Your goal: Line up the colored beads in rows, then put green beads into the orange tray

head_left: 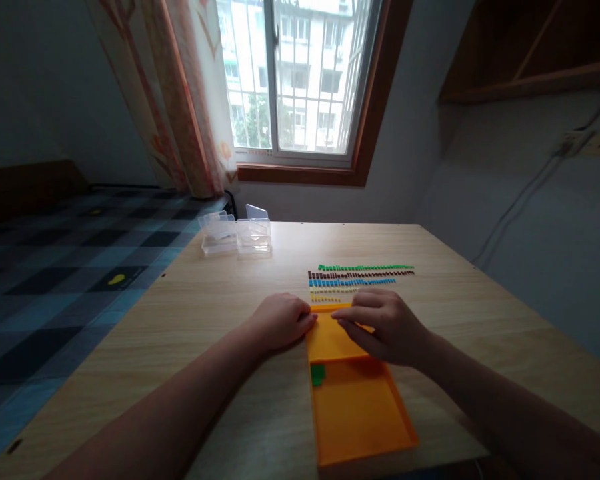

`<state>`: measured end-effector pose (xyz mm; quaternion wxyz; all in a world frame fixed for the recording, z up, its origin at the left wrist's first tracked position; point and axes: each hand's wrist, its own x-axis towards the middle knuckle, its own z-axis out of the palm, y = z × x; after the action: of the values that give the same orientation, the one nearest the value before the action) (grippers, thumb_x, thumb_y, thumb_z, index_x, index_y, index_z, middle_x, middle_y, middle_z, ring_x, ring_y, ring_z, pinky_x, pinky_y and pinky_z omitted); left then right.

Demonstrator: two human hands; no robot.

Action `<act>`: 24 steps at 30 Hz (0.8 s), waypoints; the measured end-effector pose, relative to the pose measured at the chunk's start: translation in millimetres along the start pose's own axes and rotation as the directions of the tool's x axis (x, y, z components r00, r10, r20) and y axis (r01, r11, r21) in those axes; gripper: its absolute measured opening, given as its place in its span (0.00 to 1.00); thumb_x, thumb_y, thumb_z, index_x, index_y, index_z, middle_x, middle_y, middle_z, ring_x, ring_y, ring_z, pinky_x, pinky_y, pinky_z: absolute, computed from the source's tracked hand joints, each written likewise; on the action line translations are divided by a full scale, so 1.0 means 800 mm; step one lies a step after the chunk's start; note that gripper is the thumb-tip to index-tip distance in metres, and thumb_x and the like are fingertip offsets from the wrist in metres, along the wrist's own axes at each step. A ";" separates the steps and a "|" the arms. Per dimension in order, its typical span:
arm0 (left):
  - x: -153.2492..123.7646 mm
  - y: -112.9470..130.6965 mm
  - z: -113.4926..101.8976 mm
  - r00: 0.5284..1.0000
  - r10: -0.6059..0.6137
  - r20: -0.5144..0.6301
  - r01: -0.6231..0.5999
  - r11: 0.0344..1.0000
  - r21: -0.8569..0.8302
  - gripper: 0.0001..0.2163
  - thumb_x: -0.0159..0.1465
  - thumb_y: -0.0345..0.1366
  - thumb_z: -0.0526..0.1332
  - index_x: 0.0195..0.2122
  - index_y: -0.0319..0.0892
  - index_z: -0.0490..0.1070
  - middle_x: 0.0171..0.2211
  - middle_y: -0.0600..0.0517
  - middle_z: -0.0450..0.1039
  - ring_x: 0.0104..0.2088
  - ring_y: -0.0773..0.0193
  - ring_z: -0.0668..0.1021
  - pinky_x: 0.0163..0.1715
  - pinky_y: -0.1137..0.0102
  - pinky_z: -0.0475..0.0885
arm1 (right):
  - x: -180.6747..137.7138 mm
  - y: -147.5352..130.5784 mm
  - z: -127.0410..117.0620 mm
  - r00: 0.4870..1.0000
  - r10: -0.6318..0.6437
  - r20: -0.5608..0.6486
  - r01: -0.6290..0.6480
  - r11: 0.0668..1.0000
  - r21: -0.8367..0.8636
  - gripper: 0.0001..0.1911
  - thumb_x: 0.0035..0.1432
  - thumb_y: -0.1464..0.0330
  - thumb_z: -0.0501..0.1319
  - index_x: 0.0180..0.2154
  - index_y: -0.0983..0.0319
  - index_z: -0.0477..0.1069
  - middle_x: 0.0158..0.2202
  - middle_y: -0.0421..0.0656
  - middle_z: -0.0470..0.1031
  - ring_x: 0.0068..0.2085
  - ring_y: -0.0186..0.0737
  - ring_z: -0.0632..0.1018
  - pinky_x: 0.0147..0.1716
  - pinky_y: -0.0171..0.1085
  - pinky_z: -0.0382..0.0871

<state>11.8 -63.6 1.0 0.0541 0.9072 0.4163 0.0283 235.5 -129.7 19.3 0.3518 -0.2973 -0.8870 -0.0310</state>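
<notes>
An orange tray (360,413) lies on the wooden table in front of me, with a raised inner panel at its far end and a small green piece (317,374) inside near its left wall. My left hand (280,320) rests curled on the table, its fingertips touching the tray's far left corner. My right hand (385,323) lies over the tray's far end, fingers bent and pressed together at the panel. What the fingers pinch, if anything, is hidden. Beyond the hands lie rows of tiny pieces: green (365,267), dark brown (360,274), blue (353,282) and yellow (330,291).
Two clear plastic boxes (237,235) stand at the table's (205,313) far left, near a window and curtain. A bed with a blue checked cover (55,267) runs along the left edge. A wall with a cable and socket is on the right.
</notes>
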 end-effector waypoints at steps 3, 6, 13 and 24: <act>0.000 0.000 -0.001 1.000 0.002 0.000 -0.002 1.000 0.002 0.17 0.67 0.44 0.55 0.30 0.43 0.80 0.31 0.45 0.81 0.31 0.57 0.78 0.29 0.67 0.64 | 0.016 0.035 0.001 0.991 0.123 -0.060 -0.128 0.989 -0.079 0.11 0.67 0.68 0.59 0.37 0.62 0.80 0.28 0.44 0.76 0.33 0.39 0.72 0.34 0.38 0.65; 0.000 -0.001 0.000 1.000 0.003 -0.006 -0.003 1.000 -0.003 0.17 0.66 0.44 0.55 0.29 0.43 0.79 0.31 0.45 0.81 0.31 0.57 0.78 0.30 0.67 0.65 | 0.039 0.082 0.010 0.959 0.284 -0.009 -0.282 0.946 -0.158 0.10 0.64 0.67 0.62 0.36 0.62 0.82 0.31 0.45 0.79 0.36 0.41 0.74 0.40 0.39 0.67; 0.000 -0.005 0.007 0.999 0.025 -0.044 -0.025 1.000 0.006 0.16 0.66 0.43 0.55 0.28 0.43 0.79 0.30 0.46 0.80 0.31 0.57 0.79 0.28 0.67 0.64 | 0.093 0.160 0.051 0.786 0.588 0.188 -0.494 0.782 -0.379 0.09 0.61 0.64 0.65 0.38 0.57 0.85 0.47 0.45 0.81 0.50 0.46 0.75 0.52 0.40 0.65; 0.000 -0.006 0.012 0.998 0.022 -0.066 -0.022 1.000 0.009 0.17 0.65 0.44 0.55 0.29 0.44 0.80 0.29 0.46 0.81 0.30 0.56 0.79 0.27 0.66 0.64 | 0.119 0.159 0.083 0.677 0.678 0.285 -0.516 0.714 -0.473 0.11 0.58 0.58 0.66 0.38 0.54 0.85 0.46 0.43 0.82 0.48 0.45 0.77 0.47 0.35 0.67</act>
<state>9.3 -61.2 -9.3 0.0363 0.9104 0.4080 0.0574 210.8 40.5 11.0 0.0725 -0.6322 -0.7714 -0.0036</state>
